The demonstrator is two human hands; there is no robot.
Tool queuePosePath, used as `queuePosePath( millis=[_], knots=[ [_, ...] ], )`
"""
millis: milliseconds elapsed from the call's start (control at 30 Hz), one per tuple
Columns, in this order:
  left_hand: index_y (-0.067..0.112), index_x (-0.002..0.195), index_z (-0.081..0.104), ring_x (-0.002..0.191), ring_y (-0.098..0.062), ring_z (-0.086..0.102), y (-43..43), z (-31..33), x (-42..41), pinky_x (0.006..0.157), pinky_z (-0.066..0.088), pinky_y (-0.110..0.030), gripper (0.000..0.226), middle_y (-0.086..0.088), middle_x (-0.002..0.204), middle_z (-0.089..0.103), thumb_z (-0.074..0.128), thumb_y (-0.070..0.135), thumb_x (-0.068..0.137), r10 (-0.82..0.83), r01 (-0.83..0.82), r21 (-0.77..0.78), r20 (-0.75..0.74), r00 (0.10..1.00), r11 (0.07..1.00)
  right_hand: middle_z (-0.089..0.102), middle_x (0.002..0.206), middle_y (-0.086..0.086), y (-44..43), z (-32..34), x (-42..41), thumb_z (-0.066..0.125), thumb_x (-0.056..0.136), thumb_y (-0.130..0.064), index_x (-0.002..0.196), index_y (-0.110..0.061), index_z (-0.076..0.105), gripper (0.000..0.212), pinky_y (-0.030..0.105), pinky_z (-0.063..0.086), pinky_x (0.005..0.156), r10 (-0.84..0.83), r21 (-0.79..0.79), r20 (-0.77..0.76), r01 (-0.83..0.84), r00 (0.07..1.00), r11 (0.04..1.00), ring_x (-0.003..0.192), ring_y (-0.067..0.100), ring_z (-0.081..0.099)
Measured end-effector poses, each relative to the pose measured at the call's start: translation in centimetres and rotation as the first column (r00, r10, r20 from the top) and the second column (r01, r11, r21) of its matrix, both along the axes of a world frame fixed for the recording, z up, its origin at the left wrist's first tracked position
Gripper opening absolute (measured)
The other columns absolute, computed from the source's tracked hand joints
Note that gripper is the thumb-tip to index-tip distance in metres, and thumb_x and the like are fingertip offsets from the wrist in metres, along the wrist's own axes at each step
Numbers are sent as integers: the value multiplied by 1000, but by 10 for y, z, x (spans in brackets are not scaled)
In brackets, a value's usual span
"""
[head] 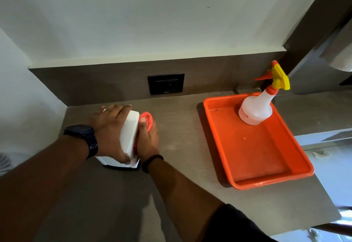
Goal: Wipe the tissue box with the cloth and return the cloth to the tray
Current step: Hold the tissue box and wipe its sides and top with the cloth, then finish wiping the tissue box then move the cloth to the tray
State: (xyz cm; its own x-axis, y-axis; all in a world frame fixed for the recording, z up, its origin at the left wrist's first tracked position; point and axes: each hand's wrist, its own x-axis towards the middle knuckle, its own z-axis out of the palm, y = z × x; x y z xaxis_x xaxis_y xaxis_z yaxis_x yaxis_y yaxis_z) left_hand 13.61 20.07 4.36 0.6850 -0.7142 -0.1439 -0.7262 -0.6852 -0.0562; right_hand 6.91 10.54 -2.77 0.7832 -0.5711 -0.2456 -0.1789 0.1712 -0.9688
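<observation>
A white tissue box [130, 133] stands on the grey-brown counter at the left, with a dark base showing at its near end. My left hand [109, 127] lies over its top and left side and grips it. My right hand [148, 139] presses a red-orange cloth [146, 119] flat against the box's right side; most of the cloth is hidden under the palm. The orange tray [253, 165] sits on the counter to the right, apart from both hands.
A white spray bottle [256, 108] with a yellow and orange trigger stands in the tray's far corner. A black wall socket [166, 83] sits in the dark back panel behind the box. The counter's right edge [323, 188] runs just past the tray.
</observation>
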Motion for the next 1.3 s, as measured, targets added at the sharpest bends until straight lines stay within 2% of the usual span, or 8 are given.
queuePosePath(
  millis=[200, 333, 500, 600, 767, 933, 1100, 1300],
  knots=[
    [17, 139, 14, 127, -32, 41, 3, -3, 4, 108, 33, -52, 145, -10, 141, 42, 60, 84, 19, -21, 21, 15, -3, 1000, 1000, 63, 121, -8, 28, -7, -37, 40, 84, -69, 110, -51, 48, 33, 44, 48, 104, -4, -25, 12, 5, 1000, 1000, 115, 11, 58],
    [13, 138, 22, 122, -33, 47, 5, -6, 7, 105, 38, -54, 143, -13, 138, 47, 55, 87, 20, -53, 53, 12, 12, 999, 999, 62, 120, -3, 18, 13, -26, 42, 86, -63, 120, -30, 54, 49, 37, 50, 101, 19, -69, 91, -13, 996, 998, 112, 12, 58],
    [14, 132, 28, 116, -29, 50, 2, -8, 4, 101, 41, -50, 137, -9, 131, 51, 59, 85, 19, -6, 6, -49, 6, 1000, 999, 60, 119, 0, -6, 18, 9, 49, 95, -46, 124, -21, 57, 39, 34, 43, 105, -9, -14, 36, 10, 999, 1000, 122, 20, 56],
    [17, 135, 20, 122, -31, 46, 3, -7, 4, 105, 37, -51, 143, -10, 136, 48, 59, 86, 17, -5, 5, -32, 4, 1000, 999, 60, 131, -2, 4, 8, -2, 47, 93, -54, 127, -34, 54, 40, 37, 40, 112, -29, 56, -30, 31, 999, 998, 126, 15, 53],
    [15, 141, 15, 127, -30, 41, 4, -2, 1, 110, 31, -49, 146, -10, 142, 41, 59, 82, 18, 21, -21, -2, -18, 1000, 1000, 63, 118, -10, 24, 5, -31, 46, 82, -63, 102, -53, 52, 24, 42, 49, 104, -42, 9, 17, 42, 999, 999, 112, 7, 59],
    [14, 136, 29, 120, -28, 47, 9, -3, -3, 104, 39, -47, 140, -7, 135, 48, 58, 86, 19, 83, -84, -37, -20, 996, 996, 63, 122, 2, 6, 28, -7, 50, 90, -52, 115, -34, 58, 31, 41, 48, 105, 85, -130, 71, -75, 994, 989, 116, 16, 59],
    [14, 131, 32, 113, -30, 52, 9, -8, -3, 99, 43, -49, 135, -8, 128, 54, 60, 86, 20, 102, -101, -93, 5, 995, 991, 65, 128, 3, 0, 28, 3, 58, 91, -47, 125, -24, 59, 41, 44, 45, 110, 50, 35, -61, -48, 997, 998, 119, 18, 60],
    [16, 135, 24, 120, -31, 47, 11, -8, 2, 103, 39, -51, 142, -9, 136, 47, 58, 87, 16, 99, -101, -58, -32, 995, 993, 71, 114, 7, 10, 26, -33, 58, 93, -37, 116, -17, 63, 31, 48, 53, 100, 34, 142, -127, -15, 991, 990, 108, 23, 67]
  ],
)
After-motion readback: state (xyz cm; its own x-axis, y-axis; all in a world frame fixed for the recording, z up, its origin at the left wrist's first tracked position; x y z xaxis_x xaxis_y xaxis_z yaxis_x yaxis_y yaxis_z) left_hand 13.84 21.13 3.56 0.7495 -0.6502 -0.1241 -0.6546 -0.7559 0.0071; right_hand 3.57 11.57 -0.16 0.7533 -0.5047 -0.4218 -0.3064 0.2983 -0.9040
